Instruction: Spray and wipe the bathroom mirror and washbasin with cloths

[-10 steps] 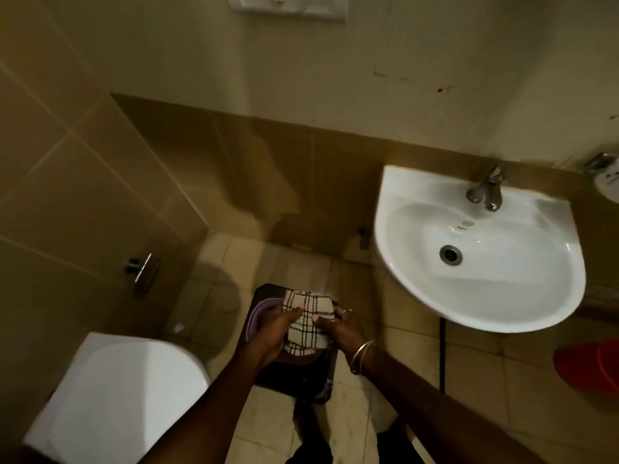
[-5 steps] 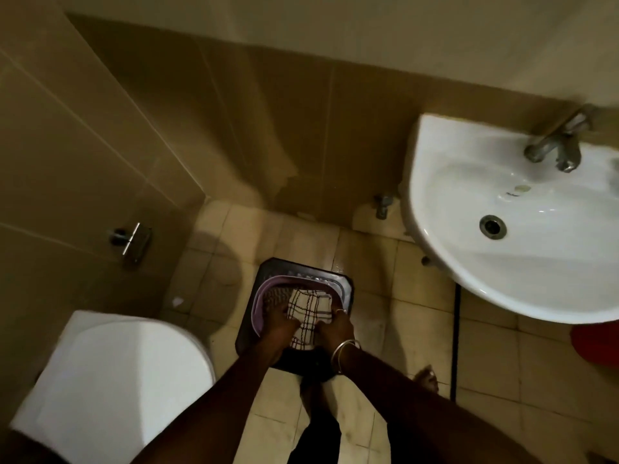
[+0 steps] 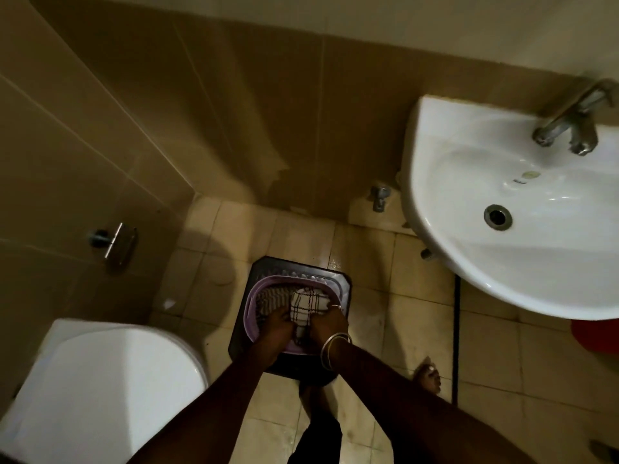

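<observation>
There are two hands, the left (image 3: 276, 326) and the right (image 3: 326, 324), one checked cloth (image 3: 306, 308), one purple basket (image 3: 264, 293), one black stool (image 3: 268, 267), one washbasin (image 3: 469, 262), one tap (image 3: 569, 125), one toilet (image 3: 100, 380) and two bangles (image 3: 330, 346).

Left hand (image 3: 274, 329): closed on near-left edge of checked cloth (image 3: 306, 308).
Right hand (image 3: 330, 324): closed on cloth's right side; bangles at wrist.
Cloth: bunched, inside lilac basket (image 3: 249, 309).
Basket: on dark stool (image 3: 345, 283), floor centre.
Washbasin (image 3: 469, 262): white, right, wall-mounted; tap (image 3: 569, 125) far side.
Toilet lid (image 3: 110, 390): white, shut, near left.
</observation>
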Motion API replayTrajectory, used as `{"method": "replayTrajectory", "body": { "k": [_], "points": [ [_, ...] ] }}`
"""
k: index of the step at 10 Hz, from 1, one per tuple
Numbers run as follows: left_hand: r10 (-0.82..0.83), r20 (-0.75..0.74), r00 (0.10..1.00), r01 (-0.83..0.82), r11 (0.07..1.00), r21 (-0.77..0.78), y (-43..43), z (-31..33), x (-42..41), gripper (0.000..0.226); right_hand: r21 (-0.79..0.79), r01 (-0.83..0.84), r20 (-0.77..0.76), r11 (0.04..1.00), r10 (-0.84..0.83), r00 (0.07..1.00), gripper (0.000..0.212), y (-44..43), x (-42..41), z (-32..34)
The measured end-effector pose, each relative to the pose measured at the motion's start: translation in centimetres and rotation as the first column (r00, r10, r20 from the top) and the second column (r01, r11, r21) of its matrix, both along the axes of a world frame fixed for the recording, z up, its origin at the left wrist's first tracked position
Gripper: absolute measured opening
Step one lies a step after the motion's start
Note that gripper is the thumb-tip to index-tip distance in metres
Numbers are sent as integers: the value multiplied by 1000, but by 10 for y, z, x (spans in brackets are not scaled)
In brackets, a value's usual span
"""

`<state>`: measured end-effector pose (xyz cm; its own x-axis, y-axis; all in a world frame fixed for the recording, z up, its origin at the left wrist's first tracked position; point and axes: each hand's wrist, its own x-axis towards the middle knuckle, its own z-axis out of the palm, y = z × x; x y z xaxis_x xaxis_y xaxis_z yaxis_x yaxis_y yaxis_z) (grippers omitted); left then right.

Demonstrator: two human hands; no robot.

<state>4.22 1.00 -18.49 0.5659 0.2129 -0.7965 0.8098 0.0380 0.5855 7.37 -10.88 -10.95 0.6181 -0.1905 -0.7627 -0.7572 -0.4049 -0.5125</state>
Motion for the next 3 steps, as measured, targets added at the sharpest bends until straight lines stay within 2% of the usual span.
{"method": "replayTrajectory", "body": {
  "k": [1, 2, 3],
  "points": [
    [-49, 34, 998, 44, 989, 142, -3, 25, 0, 31, 34, -78, 48, 996, 76, 996, 42, -19, 0, 33],
    [-17, 148, 989, -15, 977, 213, -14, 58, -4, 26, 53, -182, 101, 982, 177, 979, 31, -44, -4, 55],
    [-66, 285, 956, -9, 967, 253, -30, 81, -15, 18, 9, -240, 150, 971, 236, 960, 19, -72, -16, 73]
  ]
}}
